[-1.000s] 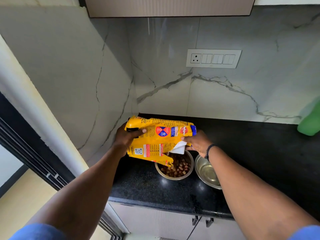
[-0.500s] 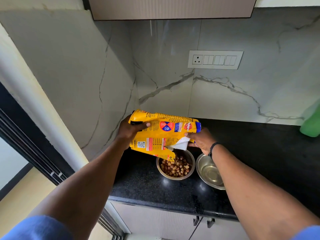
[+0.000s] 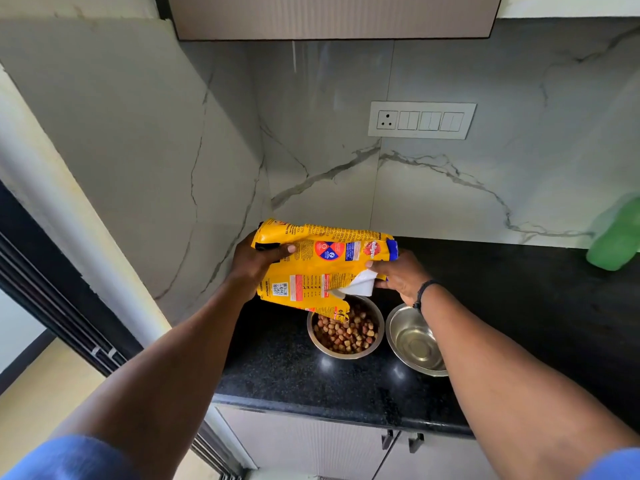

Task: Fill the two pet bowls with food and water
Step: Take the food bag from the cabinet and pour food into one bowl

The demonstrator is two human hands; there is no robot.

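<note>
A yellow pet food bag (image 3: 322, 268) hangs tilted over the left steel bowl (image 3: 313, 341), its torn corner pointing down into the brown kibble (image 3: 346, 332) that fills the bowl. My left hand (image 3: 254, 263) grips the bag's left end, thumb across its front. My right hand (image 3: 398, 275) pinches the bag's right end beside a white torn flap. The right steel bowl (image 3: 414, 341) stands next to the first on the black counter (image 3: 284, 372), holding no kibble; my right forearm covers part of its rim.
A green bottle (image 3: 616, 237) stands at the counter's far right against the marble wall. A switch plate with a socket (image 3: 420, 120) is on the back wall. An upper cabinet (image 3: 332, 15) hangs overhead. Cabinet doors with handles (image 3: 401, 439) sit below the counter edge.
The bag has risen a little and its spout has lifted away from the kibble. Both hands keep their hold. The kibble level in the left bowl looks slightly higher.
</note>
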